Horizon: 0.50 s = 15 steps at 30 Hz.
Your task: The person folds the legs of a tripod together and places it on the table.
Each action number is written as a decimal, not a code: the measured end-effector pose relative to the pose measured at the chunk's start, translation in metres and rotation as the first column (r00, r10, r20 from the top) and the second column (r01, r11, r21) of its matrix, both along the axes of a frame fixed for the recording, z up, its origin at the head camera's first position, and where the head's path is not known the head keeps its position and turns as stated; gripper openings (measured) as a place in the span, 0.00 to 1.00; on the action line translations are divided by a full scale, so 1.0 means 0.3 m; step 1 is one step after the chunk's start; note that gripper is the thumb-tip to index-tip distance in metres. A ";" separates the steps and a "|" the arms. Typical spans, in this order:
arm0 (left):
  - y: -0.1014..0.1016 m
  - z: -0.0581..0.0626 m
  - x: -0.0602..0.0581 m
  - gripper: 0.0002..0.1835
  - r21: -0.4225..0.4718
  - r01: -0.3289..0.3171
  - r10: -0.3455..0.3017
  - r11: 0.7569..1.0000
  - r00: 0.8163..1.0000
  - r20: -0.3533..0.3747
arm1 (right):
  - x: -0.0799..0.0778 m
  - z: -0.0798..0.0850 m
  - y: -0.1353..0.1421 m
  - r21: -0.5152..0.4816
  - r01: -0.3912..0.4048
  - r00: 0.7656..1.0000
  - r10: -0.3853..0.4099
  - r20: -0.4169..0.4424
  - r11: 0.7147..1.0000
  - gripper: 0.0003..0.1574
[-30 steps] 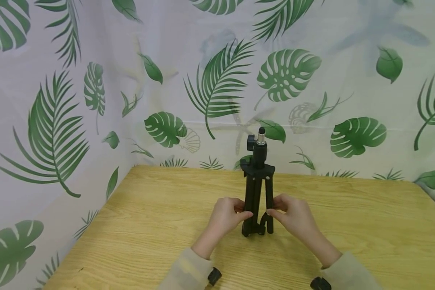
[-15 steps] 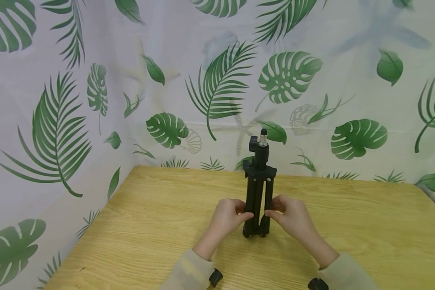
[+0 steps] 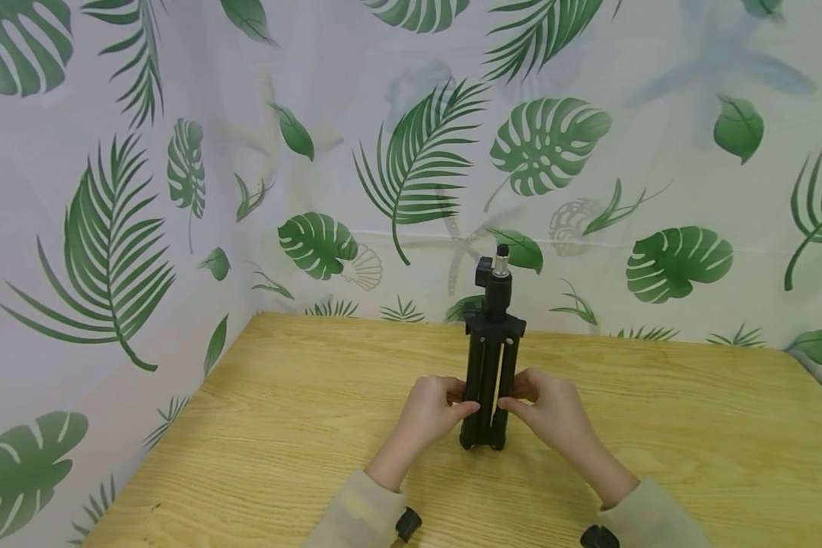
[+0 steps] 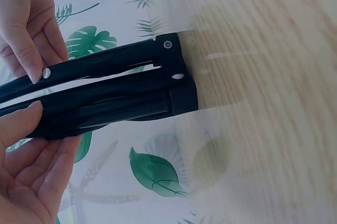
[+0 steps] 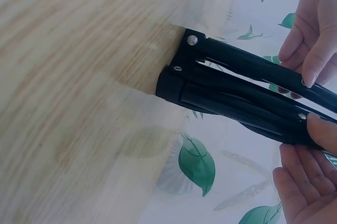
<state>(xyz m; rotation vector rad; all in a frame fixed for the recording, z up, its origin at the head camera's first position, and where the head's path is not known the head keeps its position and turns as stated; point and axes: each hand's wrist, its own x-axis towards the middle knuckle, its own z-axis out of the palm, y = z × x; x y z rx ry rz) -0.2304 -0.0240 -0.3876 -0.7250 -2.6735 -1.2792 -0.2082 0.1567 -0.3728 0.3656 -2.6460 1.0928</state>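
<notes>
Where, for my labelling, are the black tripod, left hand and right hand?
Black tripod [image 3: 495, 329]: head view, hub above its legs.
Left hand [image 3: 428, 407]: head view, back of hand.
Right hand [image 3: 553, 403]: head view, back of hand.

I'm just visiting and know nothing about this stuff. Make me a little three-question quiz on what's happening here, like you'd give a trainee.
1. How many hands hold the stand?
2. True or false: the stand lies flat on its side.
3. Fill in: the backdrop is printed with green ___.

Key:
1. Two: the left hand and the right hand.
2. False; it is roughly upright.
3. Leaves.
</notes>
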 end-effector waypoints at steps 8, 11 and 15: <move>0.000 -0.001 0.000 0.10 0.018 0.026 -0.027 0.999 0.999 0.036 | 0.000 -0.001 0.005 0.009 -0.010 1.000 0.011 -0.007 1.000 0.11; 0.000 -0.002 -0.002 0.10 0.025 0.034 -0.035 0.999 0.999 0.021 | -0.002 0.000 0.008 0.005 -0.030 0.999 0.030 -0.022 1.000 0.11; -0.005 -0.004 -0.003 0.10 0.026 0.045 -0.046 0.999 0.999 0.010 | -0.006 0.003 0.016 -0.001 -0.068 0.997 0.068 -0.019 0.998 0.11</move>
